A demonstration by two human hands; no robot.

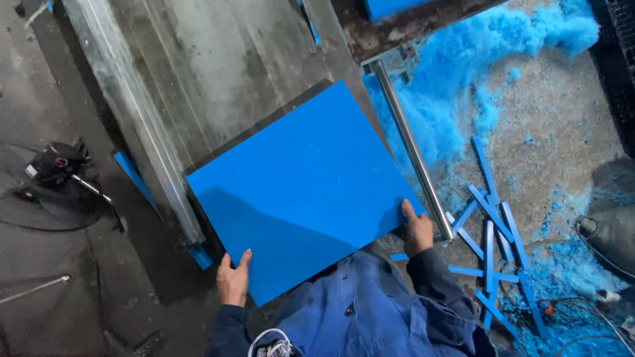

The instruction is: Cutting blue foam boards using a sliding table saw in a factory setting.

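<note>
Our left hand (pixel 233 281) grips the near left corner of one blue sheet (pixel 301 188), thumb on top; our right hand (pixel 417 231) clasps its near right corner, thumb likewise up. Both arms, in blue sleeves, are bent close to the body. The sheet lies flat on the grey metal worktop (pixel 198 73), beside one steel rod (pixel 411 149). About ten blue offcut strips (pixel 493 238) lie on the floor.

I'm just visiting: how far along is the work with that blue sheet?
Done: blue offcut strips and blue dust litter the floor. In hand: left hand and right hand hold the blue sheet flat on the metal table. What remains can't be told.
</note>
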